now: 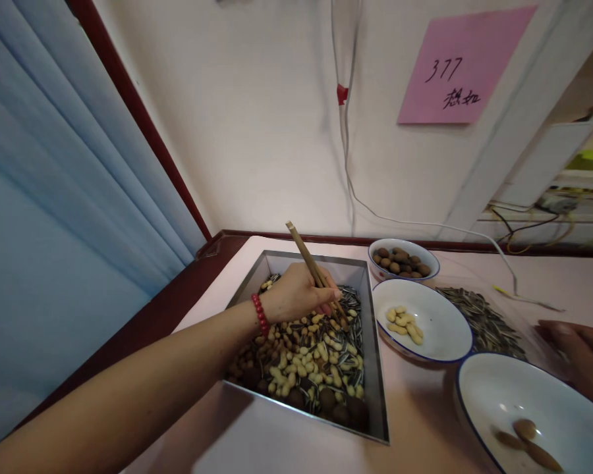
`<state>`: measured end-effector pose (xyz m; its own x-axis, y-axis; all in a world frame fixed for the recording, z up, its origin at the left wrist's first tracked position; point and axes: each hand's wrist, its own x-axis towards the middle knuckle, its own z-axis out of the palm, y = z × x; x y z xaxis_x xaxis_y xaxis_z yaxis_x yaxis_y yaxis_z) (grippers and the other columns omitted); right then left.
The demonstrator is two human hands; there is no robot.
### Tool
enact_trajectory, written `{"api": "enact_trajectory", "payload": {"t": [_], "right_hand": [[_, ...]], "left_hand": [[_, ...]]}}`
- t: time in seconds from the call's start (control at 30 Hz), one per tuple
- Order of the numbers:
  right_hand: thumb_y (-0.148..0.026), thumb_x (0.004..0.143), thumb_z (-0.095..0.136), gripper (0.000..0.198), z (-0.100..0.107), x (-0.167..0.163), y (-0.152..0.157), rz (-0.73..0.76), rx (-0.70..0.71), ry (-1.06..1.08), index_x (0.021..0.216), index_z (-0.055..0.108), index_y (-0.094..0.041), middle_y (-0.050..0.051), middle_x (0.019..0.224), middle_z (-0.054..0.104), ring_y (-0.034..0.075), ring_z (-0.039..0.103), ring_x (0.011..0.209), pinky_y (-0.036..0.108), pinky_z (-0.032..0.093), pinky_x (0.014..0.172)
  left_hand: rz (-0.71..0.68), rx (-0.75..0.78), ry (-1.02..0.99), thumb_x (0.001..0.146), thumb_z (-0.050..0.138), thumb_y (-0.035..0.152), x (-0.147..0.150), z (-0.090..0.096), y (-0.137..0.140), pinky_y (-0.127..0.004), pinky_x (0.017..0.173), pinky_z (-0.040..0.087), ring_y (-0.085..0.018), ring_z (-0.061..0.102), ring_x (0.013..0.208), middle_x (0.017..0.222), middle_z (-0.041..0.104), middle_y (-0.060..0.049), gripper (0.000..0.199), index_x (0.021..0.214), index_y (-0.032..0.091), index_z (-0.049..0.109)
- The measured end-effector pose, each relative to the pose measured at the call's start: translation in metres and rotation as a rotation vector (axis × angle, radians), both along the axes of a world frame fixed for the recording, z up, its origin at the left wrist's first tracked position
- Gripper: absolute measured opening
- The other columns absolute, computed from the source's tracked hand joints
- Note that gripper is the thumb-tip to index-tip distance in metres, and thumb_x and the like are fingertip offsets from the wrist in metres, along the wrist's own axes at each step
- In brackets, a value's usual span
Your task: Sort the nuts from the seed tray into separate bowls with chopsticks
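My left hand point(304, 289), with red beads at the wrist, is closed around a pair of wooden chopsticks point(304, 253). Their tips point down into a grey, straight-sided box point(378, 382). Inside lie mixed peanuts point(301, 362), striped sunflower seeds point(350, 303) and dark round nuts point(329, 398). Whether the tips pinch anything is unclear. At the right edge, what appears to be my right hand point(583, 352) lies beside clear plastic and a heap of sunflower seeds point(484, 319). Its fingers are dim and partly cut off, so their grip cannot be made out.
Right of the box stand a bowl point(447, 336) with several peanuts, a bowl point(375, 250) of brown round nuts, and a nearer bowl point(583, 421) with a few brown, elongated pieces. A white cable point(504, 253) reaches the table. A blue curtain point(79, 164) hangs left.
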<state>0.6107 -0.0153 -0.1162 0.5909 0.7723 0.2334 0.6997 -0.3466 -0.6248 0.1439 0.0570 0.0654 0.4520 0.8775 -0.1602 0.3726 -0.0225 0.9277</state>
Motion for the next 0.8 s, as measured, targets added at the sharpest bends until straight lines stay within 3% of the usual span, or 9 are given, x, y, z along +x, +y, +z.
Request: {"api": "enact_trajectory", "payload": {"t": [0.33, 0.53, 0.67, 0.8], "right_hand": [[-0.063, 0.078, 0.044, 0.033, 0.039, -0.034, -0.003, -0.035, -0.05, 0.126, 0.085, 0.066, -0.039, 0.005, 0.111, 0.072, 0.034, 0.063, 0.108, 0.049, 0.046, 0.092], [-0.06, 0.075, 0.044, 0.035, 0.054, -0.049, -0.003, 0.002, 0.006, 0.18, 0.082, 0.064, -0.032, 0.009, 0.104, 0.073, 0.035, 0.063, 0.11, 0.048, 0.045, 0.095], [-0.059, 0.079, 0.043, 0.042, 0.055, -0.054, -0.002, 0.01, 0.053, 0.184, 0.091, 0.066, -0.025, 0.011, 0.105, 0.072, 0.032, 0.063, 0.106, 0.043, 0.046, 0.094], [-0.057, 0.084, 0.043, 0.043, 0.052, -0.054, -0.002, 0.056, 0.092, 0.169, 0.095, 0.067, -0.023, 0.009, 0.105, 0.072, 0.027, 0.063, 0.104, 0.039, 0.046, 0.092]], "left_hand": [[0.092, 0.007, -0.071, 0.085, 0.068, 0.012, -0.007, 0.025, -0.003, -0.022, 0.057, 0.058, -0.013, 0.07, 0.057, 0.061, 0.07, -0.004, 0.008, 0.077, 0.01, 0.065], [0.074, 0.064, -0.132, 0.082, 0.077, 0.026, -0.009, 0.059, -0.017, -0.026, 0.061, 0.061, -0.017, 0.072, 0.062, 0.068, 0.074, -0.007, 0.019, 0.081, 0.01, 0.066], [0.024, 0.114, -0.121, 0.081, 0.078, 0.031, 0.013, 0.084, -0.034, -0.027, 0.064, 0.061, -0.017, 0.072, 0.064, 0.069, 0.074, -0.005, 0.022, 0.082, 0.011, 0.068], [-0.114, 0.081, -0.21, 0.083, 0.074, 0.026, 0.055, 0.089, -0.052, -0.025, 0.065, 0.06, -0.017, 0.072, 0.066, 0.07, 0.074, -0.004, 0.013, 0.083, 0.014, 0.069]]}}
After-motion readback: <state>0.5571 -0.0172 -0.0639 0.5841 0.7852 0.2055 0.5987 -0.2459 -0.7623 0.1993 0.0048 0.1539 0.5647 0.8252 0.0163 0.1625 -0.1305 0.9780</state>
